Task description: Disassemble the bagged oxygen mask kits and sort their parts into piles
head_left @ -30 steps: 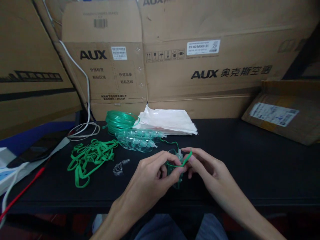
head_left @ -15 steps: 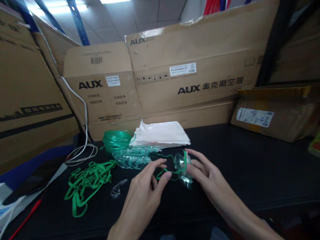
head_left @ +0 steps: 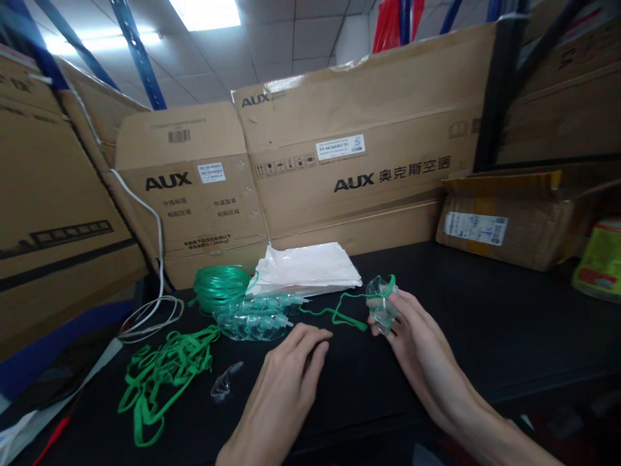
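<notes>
In my right hand (head_left: 420, 346) is a clear plastic oxygen mask (head_left: 381, 304), gripped at its right side and lower edge. A thin green elastic strap (head_left: 339, 314) runs from the mask leftward across the table, loose on the surface. My left hand (head_left: 288, 382) hovers over the table left of the mask, with thumb and fingers slightly apart and nothing seen between them. Beyond the left hand lie nested clear green masks (head_left: 255, 317) in two rows. A tangled heap of green elastic straps (head_left: 167, 372) and a few small thin clear or metallic strips (head_left: 226, 382) lie to its left.
Behind the masks are a coil of green tubing (head_left: 220, 288) and a stack of white bags (head_left: 308, 268). Large cardboard sheets (head_left: 301, 220) wall the back. An open carton (head_left: 504, 226) and a yellow-green container (head_left: 601, 259) stand right. White cables (head_left: 160, 259) hang at left.
My right hand has moved right with the mask and turned it. My left hand has come away from the strap, which now trails on the table. The view has tilted up slightly.
</notes>
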A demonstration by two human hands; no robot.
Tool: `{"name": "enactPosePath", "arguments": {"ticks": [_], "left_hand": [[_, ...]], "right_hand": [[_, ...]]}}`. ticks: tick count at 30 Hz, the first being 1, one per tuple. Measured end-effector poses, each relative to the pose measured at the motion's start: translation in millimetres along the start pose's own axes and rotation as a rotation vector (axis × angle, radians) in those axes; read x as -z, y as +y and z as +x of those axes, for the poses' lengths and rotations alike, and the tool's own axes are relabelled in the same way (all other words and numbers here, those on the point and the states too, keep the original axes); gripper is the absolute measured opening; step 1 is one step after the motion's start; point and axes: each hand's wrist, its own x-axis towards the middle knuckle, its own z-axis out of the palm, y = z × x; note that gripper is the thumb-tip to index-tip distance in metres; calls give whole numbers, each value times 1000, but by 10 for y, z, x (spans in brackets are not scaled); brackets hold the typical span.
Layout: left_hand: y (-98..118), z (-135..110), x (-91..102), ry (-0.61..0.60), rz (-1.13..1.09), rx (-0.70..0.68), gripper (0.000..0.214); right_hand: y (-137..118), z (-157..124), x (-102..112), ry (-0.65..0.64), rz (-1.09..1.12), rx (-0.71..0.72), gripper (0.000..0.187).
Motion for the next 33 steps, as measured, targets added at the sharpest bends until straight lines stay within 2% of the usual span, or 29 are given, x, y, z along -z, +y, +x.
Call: {"name": "enactPosePath", "arguments": {"ticks": [5,8,11,20,23,26,29,33], "left_hand": [[47,308,-125,-147,366,83,48],[74,405,-166,-203,501,41,52],[97,360,-150,-198,478,0,42],[73,-16,13,-69,121,-50,29],[39,-56,91,38,91,-15,25],[-12,1,146,128,156,41,24],[-40,146,136,53,234,41,26],[-76,341,41,-86,304,-30,28]], "right_hand": [[-14,-43,-5,-88,-11,2,27],[-11,-52,18,-118,-11,9,26],[-10,-54,24,-124,7,9,26],[-33,-81,-8,-169,-25,-38,30],[-53,-100,-21,-225,-85,-68,35],[-72,-112,-26,-273,-130,-77,36],[-72,-113,-21,-297,-140,-70,35],[-58,-106,-18,-313,-141,-70,35]]}}
